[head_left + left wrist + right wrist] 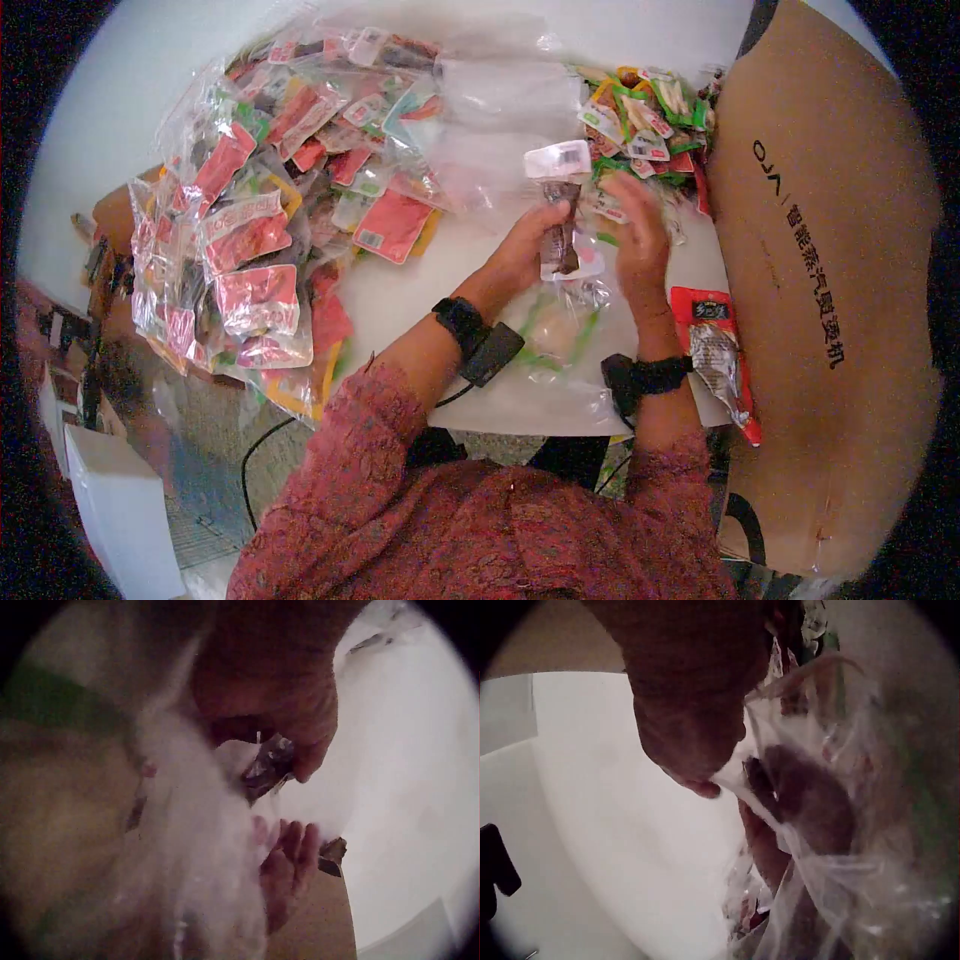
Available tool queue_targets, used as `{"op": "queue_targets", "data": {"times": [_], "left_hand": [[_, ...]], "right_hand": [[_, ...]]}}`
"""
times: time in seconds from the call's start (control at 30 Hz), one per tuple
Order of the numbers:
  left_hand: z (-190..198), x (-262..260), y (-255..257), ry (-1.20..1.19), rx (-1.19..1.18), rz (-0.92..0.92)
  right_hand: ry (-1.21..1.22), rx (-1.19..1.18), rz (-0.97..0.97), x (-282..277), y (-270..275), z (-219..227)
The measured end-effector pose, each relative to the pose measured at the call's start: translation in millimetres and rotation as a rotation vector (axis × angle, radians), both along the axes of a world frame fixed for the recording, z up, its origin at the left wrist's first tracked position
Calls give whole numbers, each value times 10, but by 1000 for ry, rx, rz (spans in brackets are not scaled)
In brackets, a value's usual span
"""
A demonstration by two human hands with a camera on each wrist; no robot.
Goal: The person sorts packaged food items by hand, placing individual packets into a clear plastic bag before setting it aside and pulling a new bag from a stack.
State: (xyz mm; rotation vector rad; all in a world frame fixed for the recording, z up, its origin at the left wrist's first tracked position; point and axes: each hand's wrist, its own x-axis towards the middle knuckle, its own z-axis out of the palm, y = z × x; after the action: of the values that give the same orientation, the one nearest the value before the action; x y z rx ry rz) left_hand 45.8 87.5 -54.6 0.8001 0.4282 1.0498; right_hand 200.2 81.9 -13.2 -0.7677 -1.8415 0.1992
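Note:
In the head view, the left hand [527, 246] grips a narrow dark-brown packet [560, 222] with white-and-pink ends, above a clear bag with green edging [553, 332]. The left wrist view shows this hand [274, 694] from behind, part of the dark packet [271, 765] under its fingers. To the right, the right hand [643, 238] is raised with its fingers extended and apart from the packet. In the right wrist view, clear film [821, 859] runs up to the right hand's [690, 724] fingertips; whether they pinch it cannot be told.
A large heap of red-labelled packets [250, 235] in clear plastic covers the left side. Smaller colourful packets [640, 120] lie at the back right. A red-and-silver pouch [715, 355] sits beside the tall cardboard box [830, 300] on the right.

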Motion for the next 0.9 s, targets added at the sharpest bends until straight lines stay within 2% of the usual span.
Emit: {"op": "queue_targets", "data": {"times": [0.03,0.07,0.1,0.13,0.17,0.23,0.33,0.43,0.57,0.73,0.87,0.9], "left_hand": [[-39,-6,27,-5,-3,4],[-58,13,43,46,12,-17],[-79,54,52,98,26,-43],[-100,152,52,108,63,66],[-105,174,42,108,61,57],[-83,191,13,190,121,-21],[53,157,-100,203,32,-128],[-90,157,-11,202,109,-192],[2,159,-73,175,105,-205],[53,142,-108,192,99,-235],[-48,167,-52,222,98,-196],[-96,205,-27,217,160,-187]], "right_hand": [[162,-61,-120,61,15,1],[158,-64,-120,82,29,-11],[354,-326,-63,106,47,-39],[553,-588,-7,137,64,-74],[556,-588,-16,175,111,-143],[518,-792,232,230,202,-278],[570,-803,180,176,107,-148],[618,-790,120,175,113,-181],[704,-766,103,160,124,-205],[677,-751,96,162,108,-165],[651,-754,63,173,126,-189],[646,-763,92,183,143,-208]]}}
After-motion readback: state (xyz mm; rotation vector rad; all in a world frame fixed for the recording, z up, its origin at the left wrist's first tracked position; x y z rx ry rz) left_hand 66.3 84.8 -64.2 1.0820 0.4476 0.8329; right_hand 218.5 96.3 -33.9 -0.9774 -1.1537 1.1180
